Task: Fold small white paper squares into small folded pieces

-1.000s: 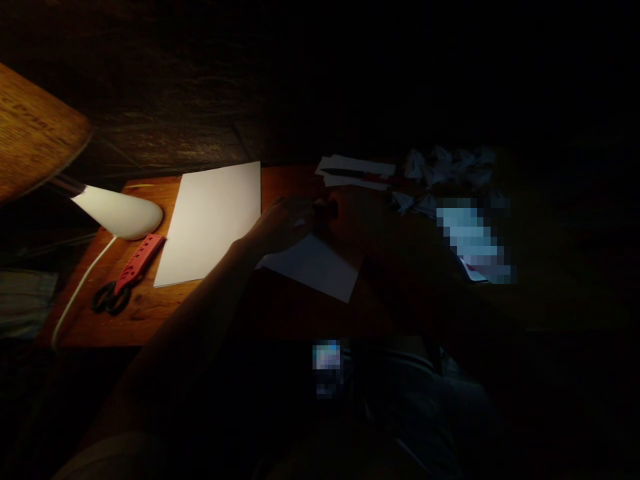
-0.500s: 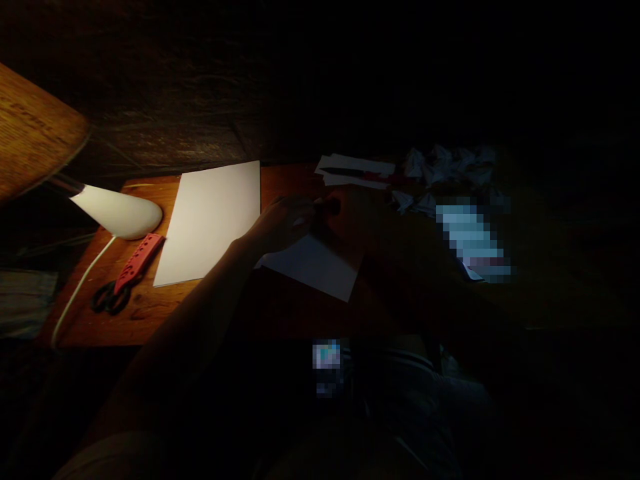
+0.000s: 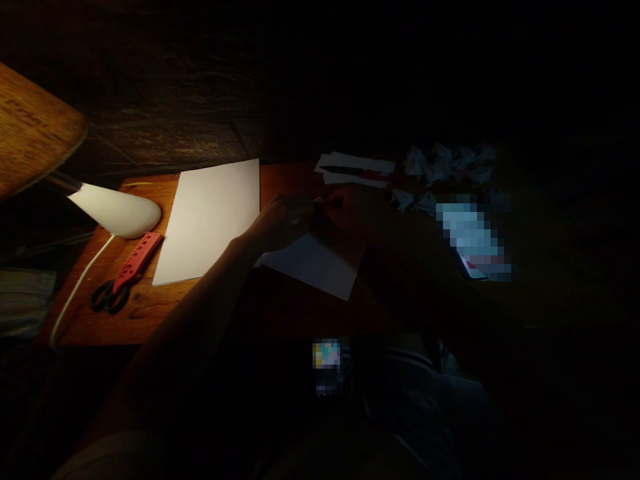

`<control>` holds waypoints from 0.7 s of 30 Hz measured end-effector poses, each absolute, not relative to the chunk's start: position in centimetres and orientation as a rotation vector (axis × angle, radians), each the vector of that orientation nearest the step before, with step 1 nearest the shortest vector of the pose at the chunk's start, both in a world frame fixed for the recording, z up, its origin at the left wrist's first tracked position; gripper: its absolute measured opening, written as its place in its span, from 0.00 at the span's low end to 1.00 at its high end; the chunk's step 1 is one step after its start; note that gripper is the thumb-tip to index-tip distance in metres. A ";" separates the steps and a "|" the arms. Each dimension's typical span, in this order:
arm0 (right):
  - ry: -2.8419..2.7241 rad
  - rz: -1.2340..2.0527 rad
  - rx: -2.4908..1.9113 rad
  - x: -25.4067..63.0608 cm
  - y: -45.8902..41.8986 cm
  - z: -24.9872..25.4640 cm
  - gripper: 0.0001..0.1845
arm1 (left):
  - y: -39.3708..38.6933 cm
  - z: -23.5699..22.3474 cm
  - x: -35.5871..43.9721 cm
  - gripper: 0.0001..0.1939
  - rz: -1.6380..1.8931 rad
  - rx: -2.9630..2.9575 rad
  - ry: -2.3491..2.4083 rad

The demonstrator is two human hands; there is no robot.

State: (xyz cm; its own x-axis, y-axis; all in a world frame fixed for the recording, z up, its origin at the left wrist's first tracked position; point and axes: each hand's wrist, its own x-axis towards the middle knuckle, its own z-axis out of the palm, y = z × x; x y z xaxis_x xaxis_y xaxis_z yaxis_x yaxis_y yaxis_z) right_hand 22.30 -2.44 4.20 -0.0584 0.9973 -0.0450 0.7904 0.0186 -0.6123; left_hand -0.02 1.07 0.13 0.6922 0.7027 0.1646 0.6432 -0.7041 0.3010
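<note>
The scene is very dark. My left hand rests on the upper edge of a white sheet of paper lying at an angle on the wooden table; its fingers are curled and pinch the paper's edge. My right hand meets it fingertip to fingertip on the same edge and is mostly in shadow, fingers bent. A larger blank white sheet lies flat just left of my left hand.
A white lamp head with its cord shines at the left. Red-handled scissors lie beside it. Folded papers and crumpled paper sit at the back right. A wooden chair back is at far left.
My two hands have stayed on the paper's edge; the right hand's fingers shifted slightly closer to the left hand. The view drifted a little.
</note>
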 end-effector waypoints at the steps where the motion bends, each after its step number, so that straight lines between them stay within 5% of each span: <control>1: -1.898 0.686 -1.830 22.2 -2.5 4.1 0.11 | 1.1 0.1 0.0 0.15 0.402 2.680 1.073; 21: -2.005 0.536 -1.815 21.9 -2.5 2.1 0.14 | 0.9 0.2 0.1 0.17 0.383 2.654 1.127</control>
